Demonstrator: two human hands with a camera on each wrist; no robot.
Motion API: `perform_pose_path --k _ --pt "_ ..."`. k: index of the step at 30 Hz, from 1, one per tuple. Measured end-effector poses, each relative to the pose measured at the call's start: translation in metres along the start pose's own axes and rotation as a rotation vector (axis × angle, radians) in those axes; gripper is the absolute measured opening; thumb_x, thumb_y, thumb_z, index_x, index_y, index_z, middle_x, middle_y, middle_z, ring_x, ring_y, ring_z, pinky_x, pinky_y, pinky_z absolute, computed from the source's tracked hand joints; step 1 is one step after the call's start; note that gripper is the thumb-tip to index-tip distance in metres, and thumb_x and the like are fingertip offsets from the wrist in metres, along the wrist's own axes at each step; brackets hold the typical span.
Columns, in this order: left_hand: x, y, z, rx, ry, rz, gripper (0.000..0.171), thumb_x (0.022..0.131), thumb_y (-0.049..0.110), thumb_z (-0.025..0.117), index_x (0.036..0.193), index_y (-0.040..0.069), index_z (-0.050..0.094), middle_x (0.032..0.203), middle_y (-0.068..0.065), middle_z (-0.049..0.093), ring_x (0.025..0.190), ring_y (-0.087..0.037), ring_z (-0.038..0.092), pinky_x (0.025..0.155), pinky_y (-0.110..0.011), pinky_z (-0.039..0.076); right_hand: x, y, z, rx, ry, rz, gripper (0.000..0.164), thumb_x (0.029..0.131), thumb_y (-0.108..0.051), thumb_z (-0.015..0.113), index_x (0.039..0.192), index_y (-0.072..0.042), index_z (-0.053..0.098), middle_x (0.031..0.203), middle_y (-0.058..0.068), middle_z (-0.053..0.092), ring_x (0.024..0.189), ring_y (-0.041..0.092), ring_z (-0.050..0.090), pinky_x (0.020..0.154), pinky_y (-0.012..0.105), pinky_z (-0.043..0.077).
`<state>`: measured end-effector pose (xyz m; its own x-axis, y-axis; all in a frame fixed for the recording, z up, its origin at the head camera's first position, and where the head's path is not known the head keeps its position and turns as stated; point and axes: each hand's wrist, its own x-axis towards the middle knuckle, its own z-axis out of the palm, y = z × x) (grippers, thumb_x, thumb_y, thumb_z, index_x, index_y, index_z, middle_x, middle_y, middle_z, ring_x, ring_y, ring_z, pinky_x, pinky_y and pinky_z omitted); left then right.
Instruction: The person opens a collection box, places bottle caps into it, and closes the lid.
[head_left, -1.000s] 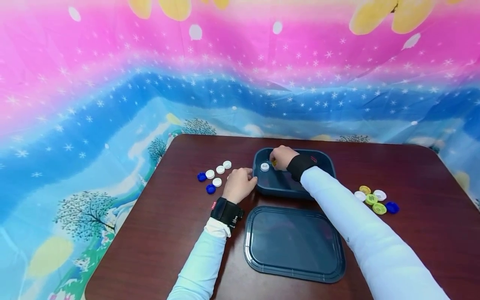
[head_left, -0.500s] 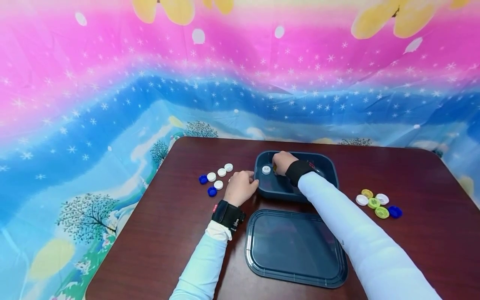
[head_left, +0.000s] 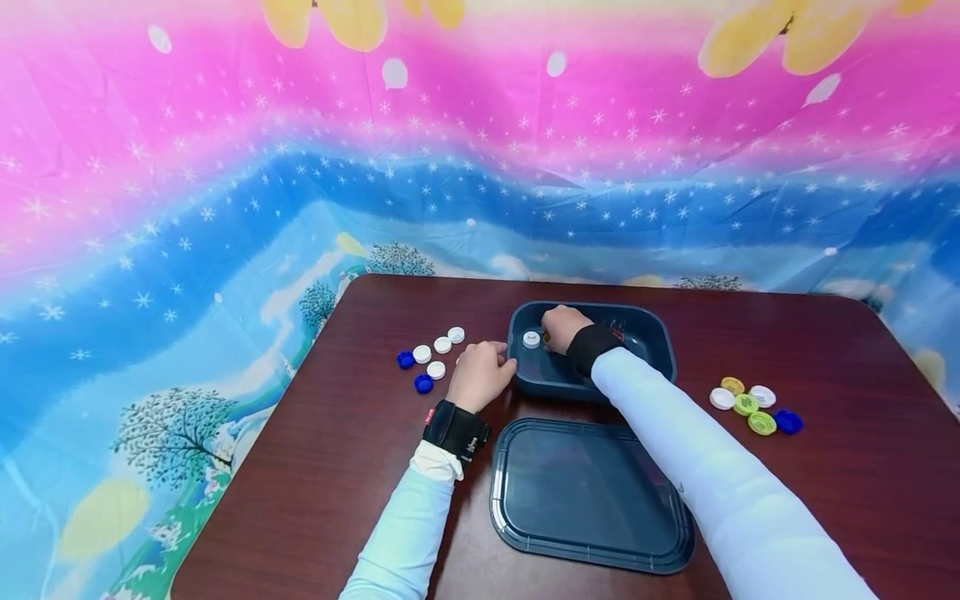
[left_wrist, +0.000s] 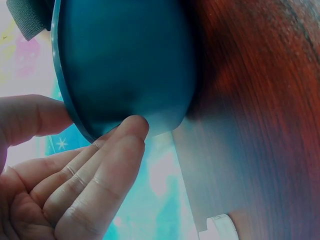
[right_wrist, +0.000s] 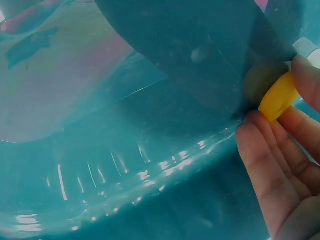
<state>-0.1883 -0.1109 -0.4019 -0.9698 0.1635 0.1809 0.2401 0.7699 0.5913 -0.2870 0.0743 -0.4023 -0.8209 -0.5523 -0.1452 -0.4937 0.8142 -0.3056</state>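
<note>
A dark blue-grey plastic box [head_left: 558, 386] stands at the middle of the table. At its left end my left hand [head_left: 480, 375] holds the wall, thumb at the rim and fingers against the outside. Inside the box, my right hand [head_left: 566, 327] pinches a yellow bottle cap [right_wrist: 280, 96] between thumb and fingers, tilted on edge close over the floor. Just left of it a white cap [head_left: 531, 339] lies on the box floor. My fingers hide most of the yellow cap in the head view.
The box's lid [head_left: 592, 492] lies flat in front of it. Left of the box are several white caps [head_left: 422, 354] and blue caps [head_left: 423, 383]. On the right sit a yellow cap [head_left: 732, 386], green caps [head_left: 746, 405], white caps [head_left: 722, 399] and a blue cap [head_left: 788, 422].
My right hand has lowered slightly inside the box with the yellow cap, close beside the white one. My left hand stays at the box's left end. The head view has shifted slightly.
</note>
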Motion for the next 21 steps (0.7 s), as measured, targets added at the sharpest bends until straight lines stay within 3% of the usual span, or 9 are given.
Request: perform_pose_path --k 7,14,17,21 --pt "-0.001 -0.001 0.001 -0.018 -0.003 0.012 0.024 0.091 0.013 0.065 0.109 0.000 0.073 0.056 0.003 0.056 0.055 -0.010 0.055 0.054 -0.026 0.043 -0.003 0.002 0.001 0.000 0.002 0.025 0.013 0.087 -0.014 0.073 0.092 -0.002 0.070 0.078 0.006 0.061 0.071 0.020 0.058 0.069 0.035 0.048" --pt "0.000 -0.001 0.001 -0.025 -0.014 0.017 0.020 0.091 0.014 0.065 0.104 0.001 0.074 0.052 0.002 0.052 0.051 -0.012 0.053 0.049 -0.026 0.038 -0.014 0.001 -0.010 -0.008 0.026 0.029 0.014 0.089 -0.015 0.072 0.087 -0.002 0.071 0.070 0.006 0.059 0.065 0.021 0.055 0.065 0.034 0.044" --pt "0.000 -0.001 0.000 -0.020 -0.016 0.008 0.022 0.091 0.015 0.065 0.106 0.001 0.073 0.053 0.003 0.053 0.052 -0.012 0.054 0.051 -0.026 0.040 -0.019 0.000 -0.016 -0.003 0.048 0.012 0.014 0.089 -0.013 0.071 0.092 0.001 0.072 0.076 0.010 0.064 0.069 0.023 0.058 0.070 0.037 0.047" --pt "0.000 0.000 0.000 -0.017 -0.017 -0.003 0.026 0.092 0.015 0.066 0.111 0.000 0.072 0.053 0.004 0.053 0.054 -0.011 0.055 0.054 -0.027 0.043 -0.027 0.000 -0.027 -0.004 0.063 -0.001 0.021 0.090 -0.012 0.071 0.105 0.003 0.071 0.099 0.017 0.068 0.086 0.028 0.063 0.082 0.042 0.050"
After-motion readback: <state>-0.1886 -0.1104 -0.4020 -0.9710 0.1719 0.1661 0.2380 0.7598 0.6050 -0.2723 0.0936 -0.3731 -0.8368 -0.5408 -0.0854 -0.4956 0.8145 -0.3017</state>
